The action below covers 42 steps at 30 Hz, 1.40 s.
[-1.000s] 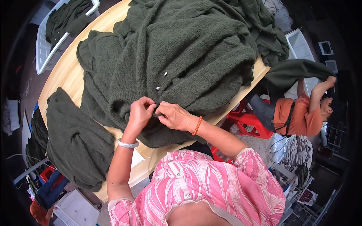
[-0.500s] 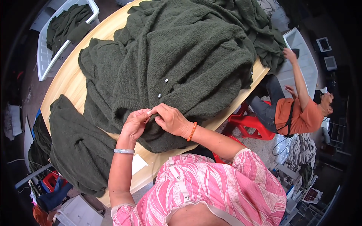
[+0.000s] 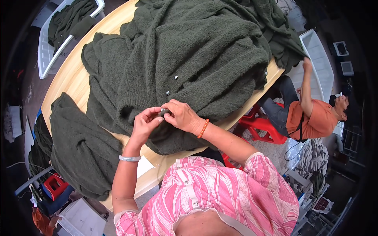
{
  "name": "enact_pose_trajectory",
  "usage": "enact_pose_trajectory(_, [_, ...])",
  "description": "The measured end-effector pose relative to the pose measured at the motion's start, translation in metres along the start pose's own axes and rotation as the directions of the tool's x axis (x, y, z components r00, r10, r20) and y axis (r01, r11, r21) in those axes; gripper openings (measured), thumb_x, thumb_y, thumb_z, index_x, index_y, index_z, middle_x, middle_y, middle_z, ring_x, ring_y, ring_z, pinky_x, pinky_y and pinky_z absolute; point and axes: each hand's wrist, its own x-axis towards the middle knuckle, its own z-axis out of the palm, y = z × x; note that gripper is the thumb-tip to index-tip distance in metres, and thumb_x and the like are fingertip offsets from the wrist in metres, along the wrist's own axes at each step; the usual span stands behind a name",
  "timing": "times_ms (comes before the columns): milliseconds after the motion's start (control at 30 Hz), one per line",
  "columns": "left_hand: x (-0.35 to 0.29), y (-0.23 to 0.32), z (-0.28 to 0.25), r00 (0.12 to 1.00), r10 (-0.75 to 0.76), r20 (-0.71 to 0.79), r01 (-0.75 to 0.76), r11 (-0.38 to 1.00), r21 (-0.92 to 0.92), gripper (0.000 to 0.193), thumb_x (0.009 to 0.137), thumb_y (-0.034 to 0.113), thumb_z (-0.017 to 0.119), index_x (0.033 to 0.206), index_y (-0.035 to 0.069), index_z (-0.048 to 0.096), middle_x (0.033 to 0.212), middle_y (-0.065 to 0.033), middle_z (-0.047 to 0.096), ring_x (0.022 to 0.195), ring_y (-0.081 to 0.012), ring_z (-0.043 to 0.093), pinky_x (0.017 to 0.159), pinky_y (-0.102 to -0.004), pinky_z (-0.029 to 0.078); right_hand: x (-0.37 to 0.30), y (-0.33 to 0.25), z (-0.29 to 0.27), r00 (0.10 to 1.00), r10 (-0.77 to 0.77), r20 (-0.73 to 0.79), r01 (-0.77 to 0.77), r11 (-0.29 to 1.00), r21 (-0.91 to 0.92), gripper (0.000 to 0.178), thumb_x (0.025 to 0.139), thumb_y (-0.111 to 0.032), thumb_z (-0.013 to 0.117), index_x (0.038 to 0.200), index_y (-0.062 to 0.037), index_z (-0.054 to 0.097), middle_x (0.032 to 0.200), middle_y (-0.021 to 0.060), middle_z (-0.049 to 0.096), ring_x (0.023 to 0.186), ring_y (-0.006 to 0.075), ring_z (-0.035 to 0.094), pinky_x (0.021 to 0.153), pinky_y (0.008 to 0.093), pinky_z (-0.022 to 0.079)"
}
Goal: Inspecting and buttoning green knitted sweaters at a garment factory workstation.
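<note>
A dark green knit cardigan (image 3: pixel 208 59) lies heaped over the table, with small shiny buttons (image 3: pixel 167 93) along its front edge. At the near edge of the knit, my left hand (image 3: pixel 142 125) and my right hand (image 3: pixel 182 117) meet, fingertips almost touching. Both are closed in a pinch: the left thumb and fingers are at a shiny button (image 3: pixel 163 109), while the right grips the fabric edge beside it. The fingertips partly hide the button and the cloth under them. Another dark green knit piece (image 3: pixel 84 149) hangs over the table's left side.
The pale wooden table (image 3: pixel 67 76) has a curved edge. White bins (image 3: pixel 45 65) with green knits stand far left, and another bin (image 3: pixel 319 59) at right. A co-worker in orange (image 3: pixel 311 118) sits beside a red stool (image 3: pixel 262 128), one hand on the knit. White paper (image 3: pixel 145 166) lies nearby.
My left thumb has moved apart from its fingers' earlier tight pinch, and a shiny button now shows between my hands. The co-worker's raised hand has pulled a knit corner outward to the right.
</note>
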Motion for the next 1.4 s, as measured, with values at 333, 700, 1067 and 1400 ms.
enact_pose_trajectory(333, [0.0, -0.007, 0.002, 0.877, 0.477, 0.054, -0.382, 0.626, 0.68, 0.011, 0.081, -0.003, 0.061, 0.092, -0.003, 0.064, 0.081, -0.0147, 0.064, 0.072, -0.0272, 0.064, 0.066, -0.0331, 0.05, 0.004, 0.002, -0.005, 0.996, 0.024, 0.082, -0.036, 0.988, 0.151, 0.019, 0.077, -0.008, 0.066, 0.092, 0.0022, 0.062, 0.08, 0.0162, 0.062, 0.069, 0.0291, 0.064, 0.061, 0.036, 0.052])
enact_pose_trajectory(700, [0.002, 0.0, -0.004, 0.954, 0.294, 0.052, -0.259, 0.725, 0.638, 0.009, 0.085, 0.002, 0.058, 0.09, -0.003, 0.064, 0.077, -0.0136, 0.062, 0.067, -0.0205, 0.06, 0.064, -0.0309, 0.047, 0.009, -0.005, -0.015, 0.954, 0.107, 0.279, -0.148, 0.98, 0.13, 0.015, 0.079, -0.004, 0.06, 0.092, 0.0031, 0.062, 0.088, 0.0199, 0.063, 0.088, 0.0371, 0.062, 0.079, 0.043, 0.051])
enact_pose_trajectory(1067, [0.004, -0.015, 0.002, 0.885, 0.466, 0.001, -0.34, 0.643, 0.687, 0.008, 0.085, 0.001, 0.058, 0.09, -0.003, 0.062, 0.077, -0.0104, 0.061, 0.07, -0.0175, 0.059, 0.067, -0.0284, 0.047, 0.001, -0.009, 0.001, 0.984, 0.144, 0.104, -0.155, 0.983, 0.1, 0.012, 0.081, 0.002, 0.055, 0.091, 0.0034, 0.062, 0.092, 0.0207, 0.058, 0.084, 0.039, 0.061, 0.076, 0.0449, 0.051])
enact_pose_trajectory(1400, [0.003, -0.008, -0.001, 0.907, 0.419, 0.031, -0.331, 0.668, 0.666, 0.004, 0.083, -0.002, 0.058, 0.088, -0.002, 0.059, 0.077, -0.014, 0.059, 0.067, -0.0256, 0.06, 0.064, -0.0318, 0.047, 0.013, 0.002, -0.016, 0.964, 0.073, 0.257, -0.132, 0.966, 0.222, 0.01, 0.08, 0.002, 0.055, 0.084, 0.0031, 0.063, 0.08, 0.0176, 0.059, 0.08, 0.036, 0.061, 0.071, 0.0428, 0.05])
